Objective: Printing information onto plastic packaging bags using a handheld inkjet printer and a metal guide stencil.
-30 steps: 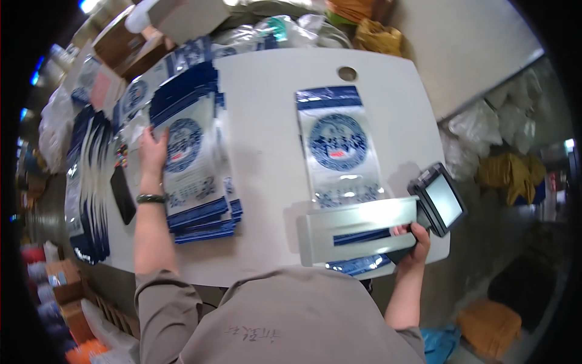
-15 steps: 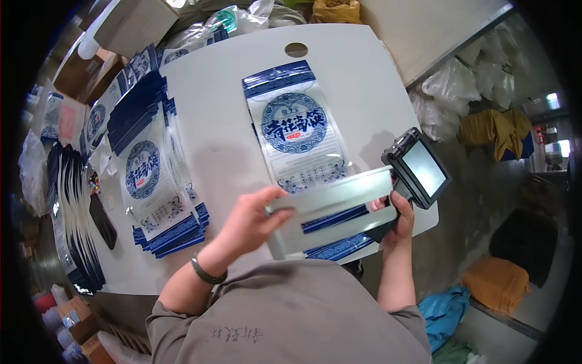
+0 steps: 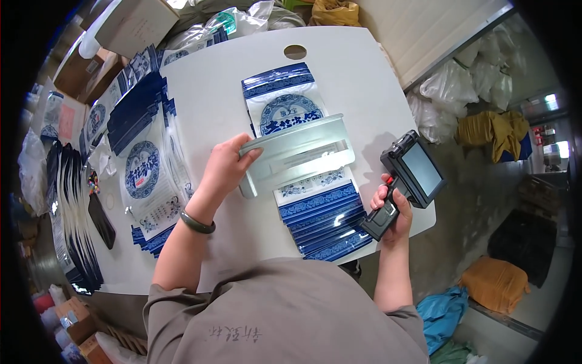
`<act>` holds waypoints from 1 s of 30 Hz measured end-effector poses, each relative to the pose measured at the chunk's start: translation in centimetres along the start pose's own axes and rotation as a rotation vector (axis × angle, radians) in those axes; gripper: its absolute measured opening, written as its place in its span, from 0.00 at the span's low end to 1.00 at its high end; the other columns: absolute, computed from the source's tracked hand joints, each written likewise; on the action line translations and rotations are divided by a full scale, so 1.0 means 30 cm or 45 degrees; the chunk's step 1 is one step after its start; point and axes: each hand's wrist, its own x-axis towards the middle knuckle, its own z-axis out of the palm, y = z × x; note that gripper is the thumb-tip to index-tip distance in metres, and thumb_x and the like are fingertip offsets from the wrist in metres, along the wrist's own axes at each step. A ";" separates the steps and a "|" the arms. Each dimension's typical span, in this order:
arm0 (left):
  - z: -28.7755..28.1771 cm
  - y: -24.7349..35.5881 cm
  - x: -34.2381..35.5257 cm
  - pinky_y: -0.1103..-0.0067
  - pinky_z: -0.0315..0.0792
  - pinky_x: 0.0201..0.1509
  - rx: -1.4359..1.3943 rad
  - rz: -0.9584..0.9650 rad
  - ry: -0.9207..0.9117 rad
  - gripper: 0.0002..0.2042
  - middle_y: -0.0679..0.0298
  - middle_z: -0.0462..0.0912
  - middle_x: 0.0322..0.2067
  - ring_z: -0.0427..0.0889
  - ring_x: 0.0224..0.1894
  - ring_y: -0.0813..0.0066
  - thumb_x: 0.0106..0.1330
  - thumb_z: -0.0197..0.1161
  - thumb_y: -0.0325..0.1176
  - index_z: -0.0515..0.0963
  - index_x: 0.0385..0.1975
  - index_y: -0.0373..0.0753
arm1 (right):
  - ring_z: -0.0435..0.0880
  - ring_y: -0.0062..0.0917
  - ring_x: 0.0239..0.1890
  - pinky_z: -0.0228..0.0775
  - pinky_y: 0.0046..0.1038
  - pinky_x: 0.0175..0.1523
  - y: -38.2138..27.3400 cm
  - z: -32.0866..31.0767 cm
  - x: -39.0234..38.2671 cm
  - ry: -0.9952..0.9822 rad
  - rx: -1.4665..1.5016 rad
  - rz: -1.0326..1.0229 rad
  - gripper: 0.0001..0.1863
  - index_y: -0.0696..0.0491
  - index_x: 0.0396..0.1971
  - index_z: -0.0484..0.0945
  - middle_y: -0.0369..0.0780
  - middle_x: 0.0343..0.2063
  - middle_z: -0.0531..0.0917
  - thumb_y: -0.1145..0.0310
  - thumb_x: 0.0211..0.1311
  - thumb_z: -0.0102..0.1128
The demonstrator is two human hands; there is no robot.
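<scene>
My left hand (image 3: 229, 159) grips the left end of a pale metal frame (image 3: 297, 136) with a long slot. The frame lies across the middle of a fanned stack of blue-and-white plastic pouches (image 3: 324, 221), hiding part of the top pouch's round emblem. A white strip of the pouch shows through the slot. In my right hand (image 3: 397, 212) is a black pistol-grip handheld inkjet printer (image 3: 418, 168) with a tilted screen. My fingers wrap its handle, near a red button. The printer is off the frame, at the right of the stack.
More pouch stacks (image 3: 142, 170) lie on the left of the white table (image 3: 209, 97), beside a dark phone (image 3: 102, 221). A round hole (image 3: 295, 52) pierces the table's far side. Boxes (image 3: 136, 27) stand back left; bags of clear plastic (image 3: 448, 88) hang at the right.
My left hand has moved the frame up and left, away from the printer and onto the pouch stack. The printer has stayed nearly in place, and the lower pouches are now uncovered.
</scene>
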 end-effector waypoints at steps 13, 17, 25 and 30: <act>0.010 -0.013 0.010 0.68 0.71 0.35 0.274 0.106 0.046 0.12 0.55 0.80 0.24 0.80 0.30 0.56 0.62 0.63 0.40 0.72 0.34 0.38 | 0.73 0.22 0.28 0.68 0.24 0.38 -0.003 0.020 0.001 -0.010 -0.026 0.021 0.24 0.61 0.54 0.65 0.39 0.29 0.75 0.64 0.63 0.57; 0.001 0.022 0.007 0.67 0.72 0.38 0.351 0.041 0.019 0.12 0.55 0.81 0.27 0.81 0.34 0.56 0.63 0.62 0.41 0.71 0.35 0.39 | 0.73 0.23 0.26 0.68 0.25 0.36 -0.017 0.038 -0.002 -0.008 -0.042 0.070 0.24 0.62 0.54 0.65 0.39 0.27 0.74 0.64 0.63 0.56; 0.010 -0.002 0.004 0.66 0.74 0.39 0.410 0.119 0.070 0.12 0.57 0.83 0.31 0.82 0.37 0.56 0.64 0.60 0.41 0.72 0.39 0.41 | 0.77 0.24 0.17 0.72 0.21 0.26 -0.046 0.328 -0.029 0.223 -0.843 0.197 0.17 0.65 0.43 0.74 0.41 0.18 0.77 0.69 0.58 0.56; 0.026 -0.018 0.008 0.66 0.75 0.36 0.471 0.105 0.080 0.12 0.60 0.84 0.31 0.83 0.37 0.59 0.64 0.59 0.43 0.71 0.40 0.44 | 0.78 0.22 0.18 0.72 0.22 0.25 0.003 0.445 0.007 0.102 -1.110 0.508 0.12 0.61 0.38 0.75 0.39 0.19 0.78 0.71 0.57 0.58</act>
